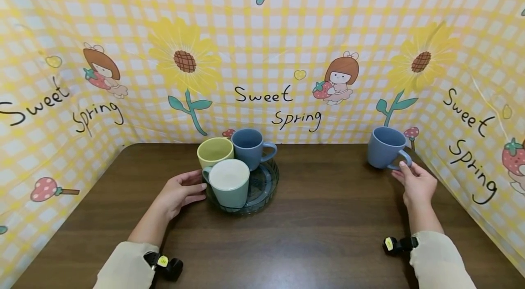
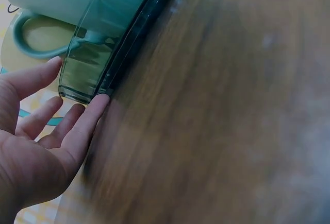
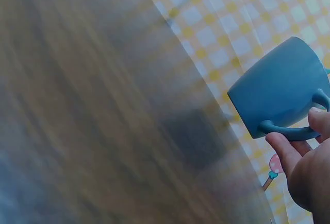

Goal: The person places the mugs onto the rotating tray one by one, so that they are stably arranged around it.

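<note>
My right hand (image 1: 419,185) pinches the handle of a blue mug (image 1: 384,147) at the back right. The mug stays upright, and in the right wrist view its base (image 3: 240,115) shows apart from its dark reflection on the table. At the left, the fingers of my left hand (image 1: 180,194) reach out, loosely straight, to the near-left rim of a dark green glass tray (image 1: 268,188). One fingertip (image 2: 100,100) meets the tray's lower edge in the left wrist view. The tray bears a pale green mug (image 1: 230,191), a yellow-green mug (image 1: 214,150) and a second blue mug (image 1: 248,147).
The brown wooden table (image 1: 311,234) ends at a yellow checked cloth (image 1: 262,52), which hangs behind and along both sides. The right-hand mug is close to the back cloth. A black strapped camera (image 1: 164,264) sits on each wrist.
</note>
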`<state>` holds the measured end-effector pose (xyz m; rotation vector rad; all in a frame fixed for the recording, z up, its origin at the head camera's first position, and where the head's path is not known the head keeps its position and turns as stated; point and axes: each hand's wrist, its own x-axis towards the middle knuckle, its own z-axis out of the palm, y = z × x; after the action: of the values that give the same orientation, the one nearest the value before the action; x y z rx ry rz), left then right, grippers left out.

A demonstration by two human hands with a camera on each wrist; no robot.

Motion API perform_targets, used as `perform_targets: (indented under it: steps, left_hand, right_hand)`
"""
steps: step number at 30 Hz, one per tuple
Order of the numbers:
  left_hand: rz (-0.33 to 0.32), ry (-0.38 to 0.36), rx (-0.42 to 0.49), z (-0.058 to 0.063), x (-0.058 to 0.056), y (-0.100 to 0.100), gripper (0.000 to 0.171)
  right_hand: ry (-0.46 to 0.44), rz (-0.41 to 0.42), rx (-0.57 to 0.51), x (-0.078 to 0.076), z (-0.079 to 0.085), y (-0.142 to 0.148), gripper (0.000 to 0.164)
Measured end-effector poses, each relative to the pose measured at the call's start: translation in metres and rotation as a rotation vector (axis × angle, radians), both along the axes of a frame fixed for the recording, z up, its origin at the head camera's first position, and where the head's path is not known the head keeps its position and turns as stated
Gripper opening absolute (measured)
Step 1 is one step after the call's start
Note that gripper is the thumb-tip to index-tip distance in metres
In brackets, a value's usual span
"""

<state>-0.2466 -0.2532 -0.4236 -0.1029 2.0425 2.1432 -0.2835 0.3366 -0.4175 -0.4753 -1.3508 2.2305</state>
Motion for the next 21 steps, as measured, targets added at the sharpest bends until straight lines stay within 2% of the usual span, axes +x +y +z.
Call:
perform_targets:
  steps: [4,9,16,21]
  left_hand:
    - [0.004,-0.003,0.0,-0.002,-0.003,0.001,0.068]
    - [0.004,-0.004,0.007,-0.003,-0.005,-0.001,0.07]
    - [-0.027,0.013,0.012,-0.002,-0.003,0.0,0.072]
    - [-0.026,0.018,0.023,-0.002,-0.001,0.0,0.073]
  right_hand:
    - [-0.001,0.004,-0.016,0.003,0.0,-0.003,0.016]
    - [0.041,0.024,-0.013,0.004,0.001,-0.009,0.017]
    - [0.055,0.054,-0.01,0.004,0.005,-0.016,0.017]
    - [0.073,0.076,-0.007,0.006,0.007,-0.022,0.019]
